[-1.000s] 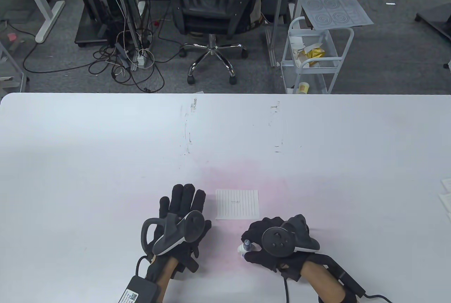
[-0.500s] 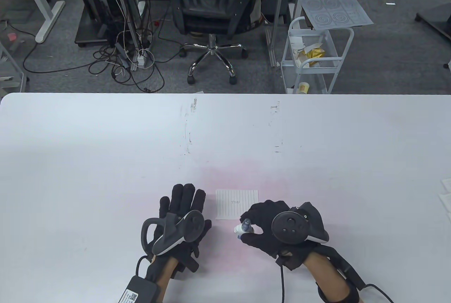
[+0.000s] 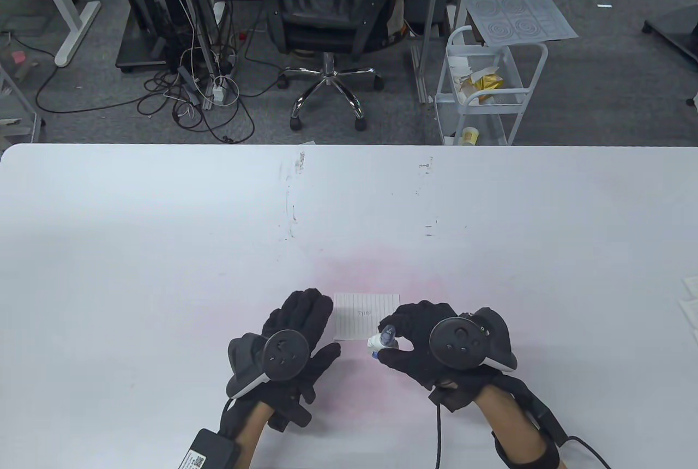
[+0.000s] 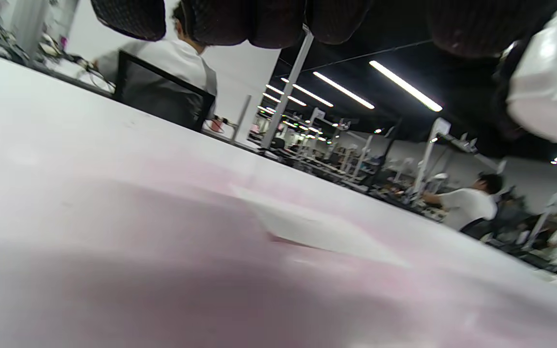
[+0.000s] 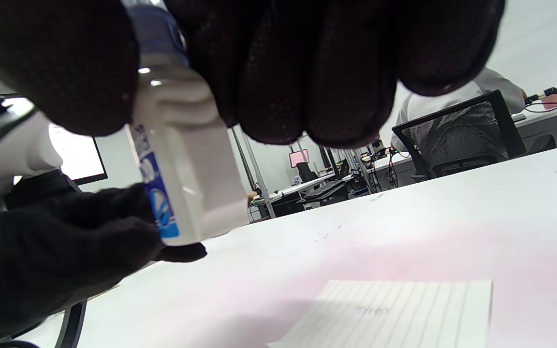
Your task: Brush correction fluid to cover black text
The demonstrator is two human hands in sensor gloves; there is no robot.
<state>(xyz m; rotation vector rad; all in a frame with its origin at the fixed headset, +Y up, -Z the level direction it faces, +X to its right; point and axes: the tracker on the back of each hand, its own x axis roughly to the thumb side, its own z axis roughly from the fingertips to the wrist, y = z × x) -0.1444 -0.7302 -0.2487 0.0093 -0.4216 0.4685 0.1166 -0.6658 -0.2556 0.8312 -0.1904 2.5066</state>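
Table view: a person's right hand point(image 3: 431, 346) grips a small white correction fluid bottle point(image 3: 380, 340) by its cap end, tilted, just above the lower right corner of a lined paper note point(image 3: 365, 316) lying flat on the white counter point(image 3: 163, 251). The left hand point(image 3: 294, 341) has its fingers extended and together, holding nothing, their tips at the note's left edge. A short line of black text point(image 3: 364, 313) sits near the middle of the note, too small to read. Wide bare counter stretches to the left, to the right and beyond the note; both hands work near the front edge.

Right wrist view, from below, shows what the overhead camera does not: the bottle point(image 5: 182, 159) carries a blue-and-white label whose wording is blurred, and the note's point(image 5: 399, 309) ruled lines and faint writing lie beneath it. Left wrist view catches only the bottle's white base point(image 4: 547, 92) at the frame's upper right and the note point(image 4: 317, 229) as a pale patch.
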